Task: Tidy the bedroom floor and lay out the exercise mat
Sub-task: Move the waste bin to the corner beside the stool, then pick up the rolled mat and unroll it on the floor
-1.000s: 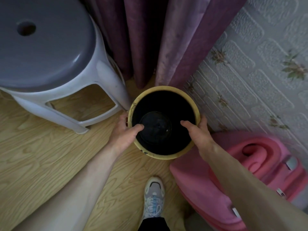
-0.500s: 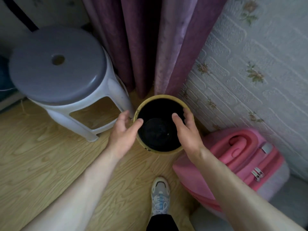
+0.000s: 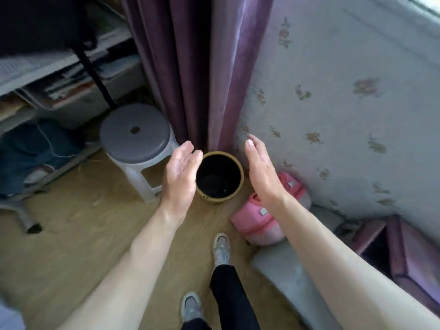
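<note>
Yellow bin [image 3: 219, 179] stands between left hand [image 3: 179, 173] and right hand [image 3: 262, 172], both released.

A grey-topped white stool [image 3: 135, 136] stands on the wooden floor [image 3: 71, 234] beside purple curtains [image 3: 195, 67]; floral wallpaper [image 3: 333, 103] covers the right-hand wall.

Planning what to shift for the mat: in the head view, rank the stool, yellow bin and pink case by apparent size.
1. stool
2. pink case, partly hidden by the right forearm, so its gap to the stool is unsure
3. yellow bin, clearly smallest
</note>
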The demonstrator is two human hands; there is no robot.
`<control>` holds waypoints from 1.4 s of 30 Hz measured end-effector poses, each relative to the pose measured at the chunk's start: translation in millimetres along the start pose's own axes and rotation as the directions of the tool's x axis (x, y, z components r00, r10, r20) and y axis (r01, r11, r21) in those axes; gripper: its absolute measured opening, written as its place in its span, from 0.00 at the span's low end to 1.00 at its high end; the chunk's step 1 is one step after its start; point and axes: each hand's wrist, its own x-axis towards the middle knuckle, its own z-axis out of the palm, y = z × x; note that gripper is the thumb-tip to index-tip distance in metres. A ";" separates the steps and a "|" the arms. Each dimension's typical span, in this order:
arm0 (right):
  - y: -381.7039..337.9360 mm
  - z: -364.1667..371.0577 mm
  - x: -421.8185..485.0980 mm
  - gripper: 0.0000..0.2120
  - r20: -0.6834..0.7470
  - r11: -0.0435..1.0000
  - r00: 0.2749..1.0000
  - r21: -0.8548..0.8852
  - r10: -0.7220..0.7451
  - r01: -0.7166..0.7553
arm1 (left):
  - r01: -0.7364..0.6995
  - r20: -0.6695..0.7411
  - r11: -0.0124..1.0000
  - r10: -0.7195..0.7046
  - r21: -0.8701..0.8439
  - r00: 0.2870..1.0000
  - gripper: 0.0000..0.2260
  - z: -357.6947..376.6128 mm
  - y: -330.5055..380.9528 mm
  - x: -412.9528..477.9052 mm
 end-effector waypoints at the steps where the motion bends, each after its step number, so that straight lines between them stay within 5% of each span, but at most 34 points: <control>1: -16.0 -3.5 -17.0 0.27 -0.004 1.000 1.000 0.011 -0.017 0.017 | -0.009 0.007 1.000 0.009 -0.014 1.000 0.25 0.0 16.1 -16.1; 5: -73.3 -19.5 -89.7 0.27 -0.034 0.992 0.994 0.057 -0.108 0.110 | -0.077 0.040 0.997 0.078 -0.014 0.996 0.30 -3.8 78.6 -76.2; 10: -128.2 -44.4 -178.3 0.30 -0.115 0.972 0.972 0.090 -0.204 0.215 | -0.178 0.051 0.983 0.180 -0.047 0.982 0.23 -9.9 138.5 -144.8; 16: -174.0 -96.7 -255.6 0.27 -0.201 0.905 0.912 0.167 -0.356 0.390 | -0.314 0.131 0.946 0.323 -0.079 0.937 0.26 -7.5 190.3 -212.6; 23: -171.2 -150.7 -318.3 0.21 -0.231 0.821 0.880 0.322 -0.415 0.471 | -0.406 0.225 0.909 0.416 -0.093 0.881 0.27 42.3 214.8 -278.3; 31: -152.4 -210.0 -384.1 0.18 -0.361 0.796 0.832 0.292 -0.422 0.531 | -0.409 0.364 0.896 0.443 -0.170 0.819 0.19 93.0 222.6 -339.1; 37: -151.8 -243.7 -450.9 0.23 -0.579 0.814 0.729 0.182 -0.364 0.551 | -0.353 0.570 0.882 0.471 -0.312 0.673 0.16 150.0 233.7 -366.9; 42: -137.6 -248.9 -525.4 0.34 -0.769 0.844 0.570 0.075 -0.290 0.532 | -0.241 0.757 0.885 0.466 -0.399 0.459 0.17 183.6 227.6 -407.5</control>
